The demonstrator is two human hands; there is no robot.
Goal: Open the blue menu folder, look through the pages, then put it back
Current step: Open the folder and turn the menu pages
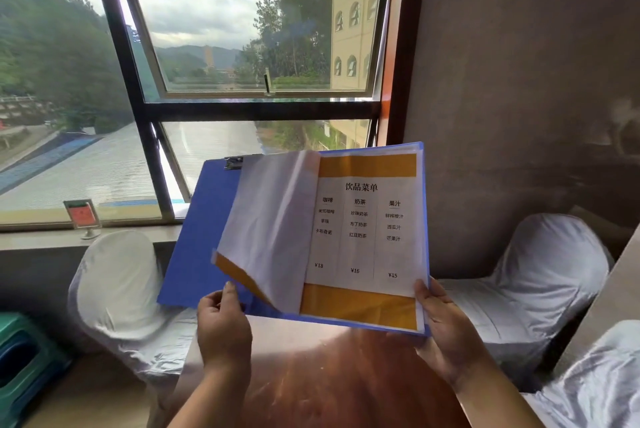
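The blue menu folder (197, 244) is open and held up in the air above a wooden table (329, 375). Its right side shows a white and orange drinks page (367, 237) with three columns and prices. A clear plastic sleeve page (266, 220) stands half-turned in the middle, curling toward the left. My left hand (223, 327) pinches the lower left corner of that page, thumb up. My right hand (446, 334) grips the folder's lower right corner, thumb on the page edge. A metal clip sits at the top of the left cover.
Two chairs in white covers stand beyond the table, one at left (117, 285) and one at right (540, 275). A window sill holds a small red sign stand (83, 216). A green plastic stool (24, 358) is at far left. Another covered chair is at lower right.
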